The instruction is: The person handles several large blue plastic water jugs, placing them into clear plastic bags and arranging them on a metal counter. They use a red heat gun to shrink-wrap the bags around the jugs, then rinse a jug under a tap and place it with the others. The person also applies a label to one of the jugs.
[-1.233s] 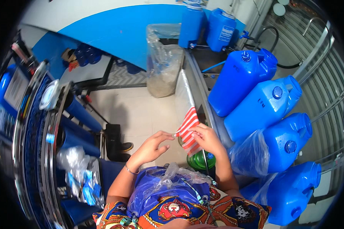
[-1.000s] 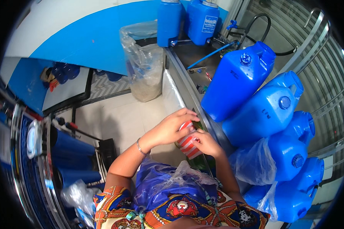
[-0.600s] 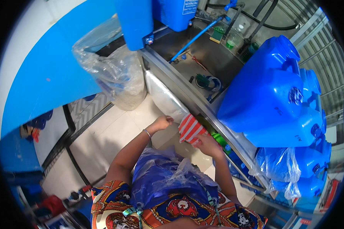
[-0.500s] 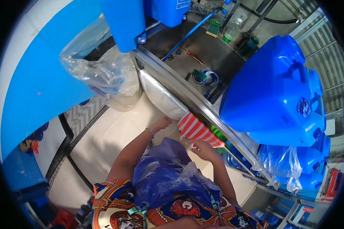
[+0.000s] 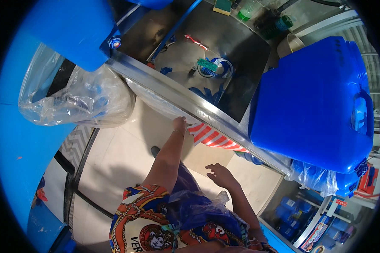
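My left hand (image 5: 180, 124) reaches to the front edge of the steel sink, its fingers curled closed. It is at the edge of a clear plastic sheet (image 5: 156, 103) hanging below the rim, right beside a red-and-white striped cloth (image 5: 215, 139). Which of them the fingers hold, if any, is hidden. Lower and further right, my right hand (image 5: 222, 175) hovers over the floor. Its fingers are loosely bent and apart, with nothing in them. The cloth hangs along the sink front (image 5: 190, 103), above and apart from my right hand.
Inside the sink lie a green-bristled brush (image 5: 207, 64), a red-and-white toothbrush (image 5: 196, 42) and a blue hose (image 5: 173, 31). Large blue jugs (image 5: 312, 105) stand right of the basin. At left are another blue container (image 5: 78, 33) and a clear plastic bag (image 5: 93, 97).
My view has moved closer to the sink. My left hand has come up to the sink's edge beside the cloth. My right hand now sits lower, further from the cloth.
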The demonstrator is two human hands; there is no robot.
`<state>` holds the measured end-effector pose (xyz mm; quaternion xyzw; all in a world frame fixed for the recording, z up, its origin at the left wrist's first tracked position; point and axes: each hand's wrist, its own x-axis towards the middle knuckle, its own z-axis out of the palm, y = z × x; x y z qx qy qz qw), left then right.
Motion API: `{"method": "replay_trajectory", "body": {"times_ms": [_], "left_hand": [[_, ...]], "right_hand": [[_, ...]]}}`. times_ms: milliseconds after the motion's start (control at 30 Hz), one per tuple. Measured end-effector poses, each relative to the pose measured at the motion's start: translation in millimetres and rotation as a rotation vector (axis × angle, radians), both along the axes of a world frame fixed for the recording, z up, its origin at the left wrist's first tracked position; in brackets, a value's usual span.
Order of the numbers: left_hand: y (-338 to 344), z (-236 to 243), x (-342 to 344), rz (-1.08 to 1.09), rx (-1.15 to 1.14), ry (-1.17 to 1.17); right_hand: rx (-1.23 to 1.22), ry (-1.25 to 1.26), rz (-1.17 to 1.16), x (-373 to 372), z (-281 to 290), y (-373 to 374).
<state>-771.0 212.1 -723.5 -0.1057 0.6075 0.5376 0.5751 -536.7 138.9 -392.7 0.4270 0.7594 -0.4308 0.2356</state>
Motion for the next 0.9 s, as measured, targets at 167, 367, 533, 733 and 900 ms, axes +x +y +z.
{"method": "replay_trajectory", "body": {"times_ms": [167, 367, 533, 733, 900], "left_hand": [[-1, 13, -16, -0.022, -0.106, -0.034], [4, 29, -17, 0.181, 0.007, -0.123], [-11, 41, -34, -0.237, -0.071, 0.381], [-62, 91, -56, -0.676, 0.106, 1.29], [-132, 148, -91, -0.767, 0.135, 0.848]], "right_hand": [[-0.025, -0.02, 0.082, -15, -20, 9], [0.002, 0.016, 0.108, -37, -51, 28], [-0.022, 0.077, 0.006, -43, -83, 42], [-0.215, 0.197, -0.729, -49, -165, 60], [0.104, 0.275, -1.045, -105, -231, 60]]}}
